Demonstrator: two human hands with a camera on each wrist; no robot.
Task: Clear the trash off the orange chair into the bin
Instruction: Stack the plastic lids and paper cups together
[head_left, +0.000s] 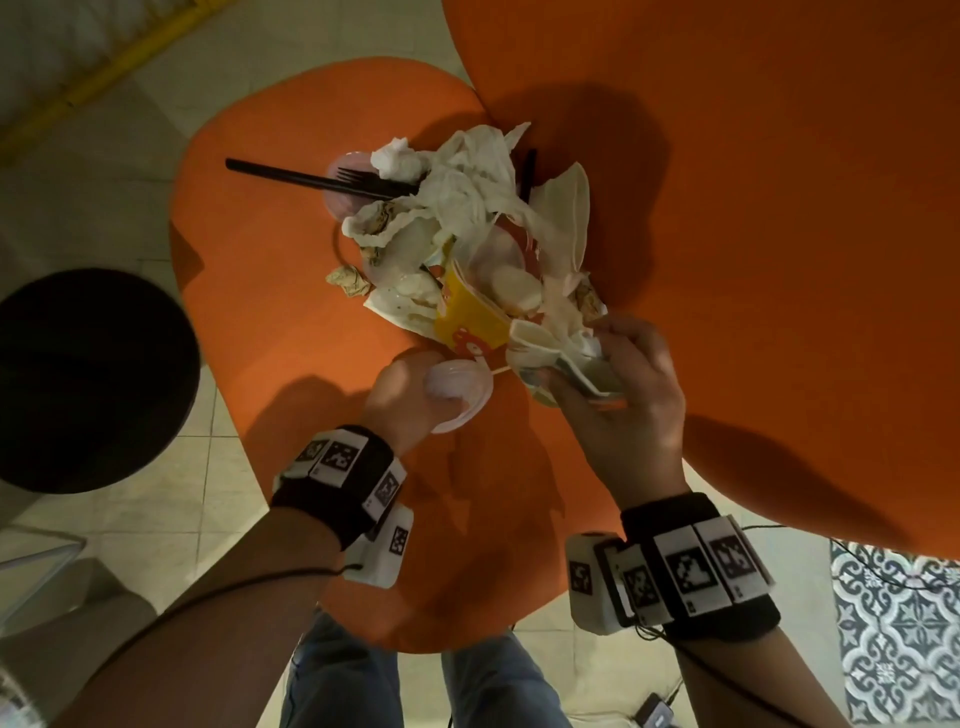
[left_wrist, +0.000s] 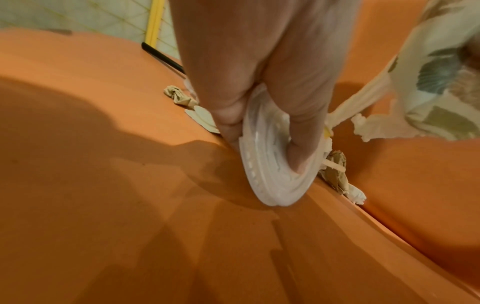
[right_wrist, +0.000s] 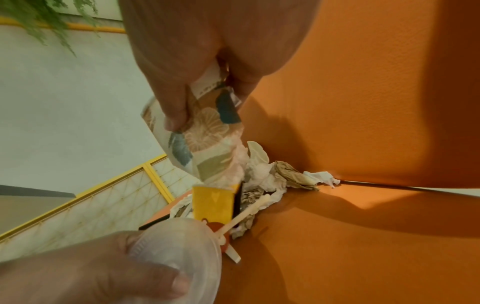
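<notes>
The left hand (head_left: 402, 395) is pinching a clear plastic lid (head_left: 460, 392) between thumb and fingers, its lower rim touching the orange chair (head_left: 270, 291) seat. The right hand (head_left: 631, 395) is gripping a crushed printed paper cup (right_wrist: 197, 142) – fingers curled round it – at the near edge of the trash pile (head_left: 467, 218). The pile is lying mid-seat: napkins, a yellow carton (head_left: 467, 317), 1 black fork (head_left: 322, 179). The dark bin (head_left: 88, 379) is standing left of the chair.

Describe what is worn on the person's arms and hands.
Both hands, the left hand and the right hand, are bare, with no gloves or sleeves. Each wrist carries a black band ringed with white blocks printed with black-and-white square markers. A thin dark cable runs along the left forearm.
</notes>
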